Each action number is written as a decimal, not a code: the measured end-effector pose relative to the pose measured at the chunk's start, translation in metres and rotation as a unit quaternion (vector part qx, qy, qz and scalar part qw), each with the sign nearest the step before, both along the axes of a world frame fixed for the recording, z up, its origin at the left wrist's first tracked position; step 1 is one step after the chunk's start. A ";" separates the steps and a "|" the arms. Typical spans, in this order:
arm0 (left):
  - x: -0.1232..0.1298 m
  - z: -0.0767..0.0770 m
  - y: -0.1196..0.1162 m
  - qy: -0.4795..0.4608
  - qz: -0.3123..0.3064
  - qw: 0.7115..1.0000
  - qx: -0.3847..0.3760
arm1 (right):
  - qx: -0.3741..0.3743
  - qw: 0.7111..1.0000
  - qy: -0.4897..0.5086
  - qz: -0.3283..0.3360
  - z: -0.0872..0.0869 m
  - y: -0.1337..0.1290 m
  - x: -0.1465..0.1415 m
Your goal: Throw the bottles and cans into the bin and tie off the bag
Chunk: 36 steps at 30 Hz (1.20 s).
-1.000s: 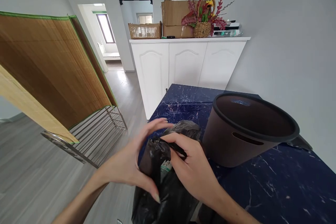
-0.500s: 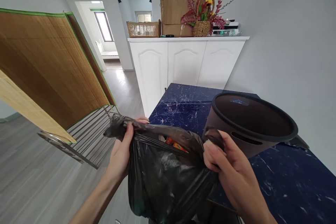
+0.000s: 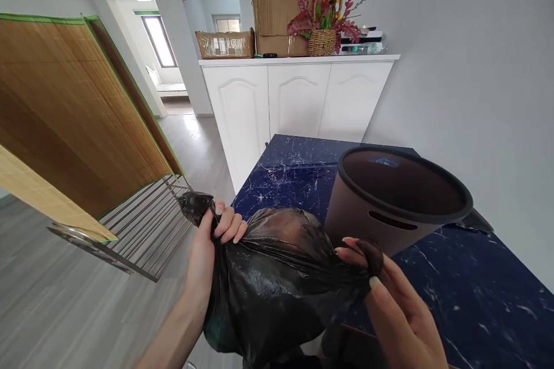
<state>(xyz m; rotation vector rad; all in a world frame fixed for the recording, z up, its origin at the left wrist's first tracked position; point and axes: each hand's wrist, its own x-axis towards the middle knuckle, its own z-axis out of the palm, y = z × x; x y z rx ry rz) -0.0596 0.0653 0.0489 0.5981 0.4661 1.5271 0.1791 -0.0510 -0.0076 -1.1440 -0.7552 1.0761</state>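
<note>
A left hand point(image 3: 205, 245) closes its fingers firmly around one twisted end of a black plastic bag point(image 3: 268, 294), stretched between both hands at the near side of a blue marbled table point(image 3: 450, 277). The right hand point(image 3: 404, 311) pinches the opposite gathered end between thumb and fingers, near an upright brown bin point(image 3: 352, 213). An even, gentle pull would likely spare the thin film, with each grip set close to the bulging middle and the load kept level. The bag's contents are obscured by the plastic, its underside merges with dark shapes below, and the bin's bottom is hidden.
</note>
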 end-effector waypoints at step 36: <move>-0.005 -0.033 -0.004 0.496 -0.044 0.866 0.049 | 0.164 0.890 -0.331 0.266 0.022 0.100 -0.051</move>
